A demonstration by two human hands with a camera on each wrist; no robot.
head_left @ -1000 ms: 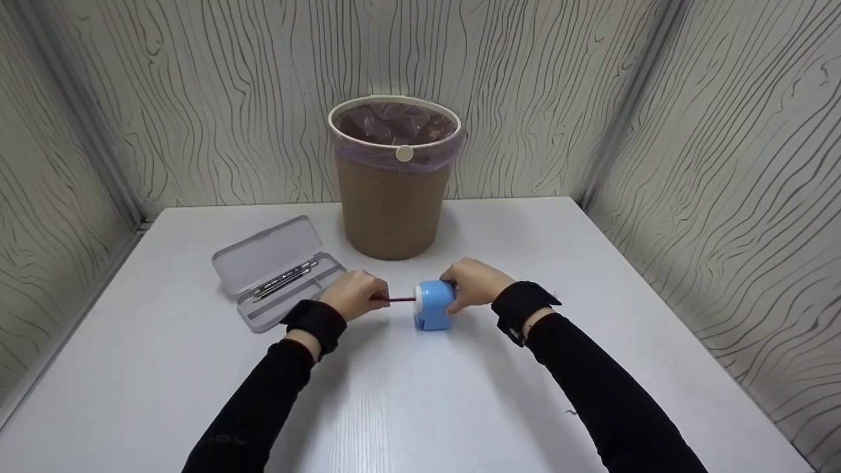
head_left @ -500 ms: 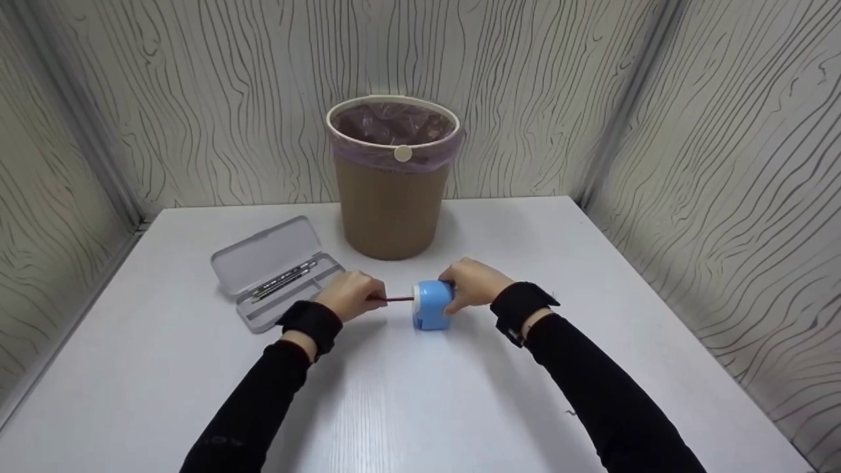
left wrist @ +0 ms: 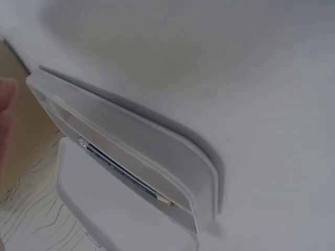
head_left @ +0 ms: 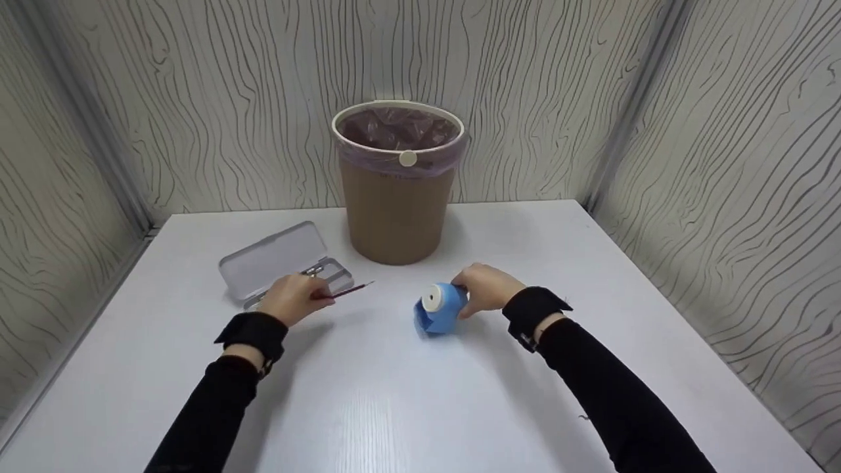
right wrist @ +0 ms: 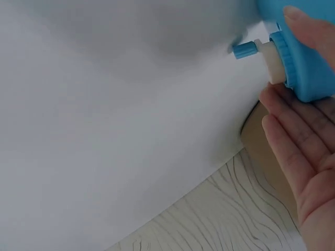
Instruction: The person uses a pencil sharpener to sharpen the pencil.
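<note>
My left hand (head_left: 294, 299) pinches a dark red pencil (head_left: 349, 291), its pointed end toward the right and apart from the sharpener. That hand is over the near part of an open grey pencil case (head_left: 266, 259) and hides some of it. With thumb and fingers, my right hand (head_left: 491, 289) grips a blue crank pencil sharpener (head_left: 448, 309) from its right side. The sharpener's round white face with a small hole (head_left: 431, 297) is turned toward the left front. In the right wrist view, its small blue crank handle (right wrist: 245, 50) juts out beside a white collar.
Pencils (left wrist: 125, 175) lie in one compartment of the pencil case. Behind the hands stands a brown bin (head_left: 394, 217) with a purple bag liner, close to the patterned back wall (head_left: 263, 131). All of it is on a white table (head_left: 394, 407).
The red pencil has come out of the sharpener's hole as my left hand moved left toward the pencil case. My right hand has tilted the sharpener, turning its white face more into view.
</note>
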